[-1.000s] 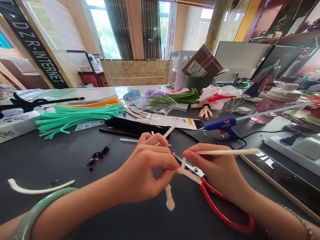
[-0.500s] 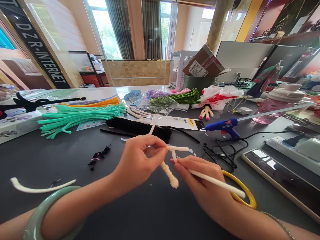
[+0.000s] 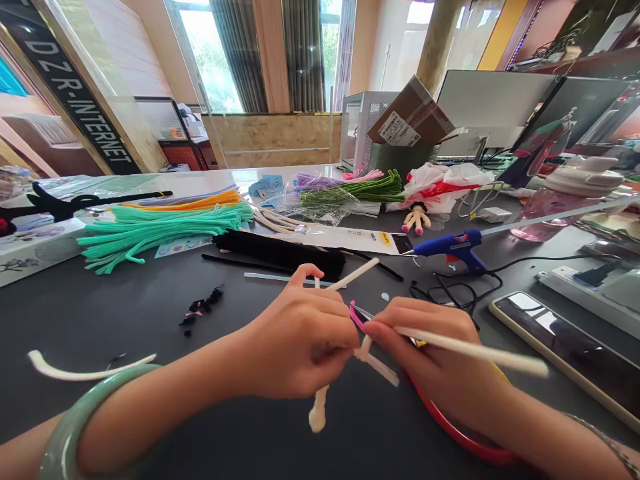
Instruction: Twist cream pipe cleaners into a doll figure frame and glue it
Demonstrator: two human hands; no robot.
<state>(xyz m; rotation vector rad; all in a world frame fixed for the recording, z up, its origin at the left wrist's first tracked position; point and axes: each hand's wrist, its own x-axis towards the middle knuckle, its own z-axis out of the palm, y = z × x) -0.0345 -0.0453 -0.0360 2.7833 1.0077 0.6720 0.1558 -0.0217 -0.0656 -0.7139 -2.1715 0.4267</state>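
Note:
My left hand [image 3: 305, 333] is closed on a cream pipe-cleaner figure; its twisted lower end [image 3: 317, 413] hangs below the fingers and a straight length [image 3: 354, 274] sticks up behind them. My right hand [image 3: 425, 340] pinches a cream pipe cleaner [image 3: 475, 350] near the joint with the figure, its long end pointing right. Scissors with red and yellow handles [image 3: 455, 433] also rest in that hand, mostly hidden by it. A short pink strip [image 3: 357, 316] shows beside the blade between the two hands.
Teal pipe cleaners [image 3: 165, 230] and a black bundle [image 3: 280, 253] lie beyond my hands. A blue glue gun [image 3: 450, 247] with its cord, a phone [image 3: 565, 360] and a power strip [image 3: 590, 307] are at right. Black scraps [image 3: 203, 308] and a loose cream piece [image 3: 90, 367] lie left.
My left hand has turned over and moved right, swinging the twisted end lower. The right hand shifted right with its pipe cleaner; the red scissor handle and pink strip now show.

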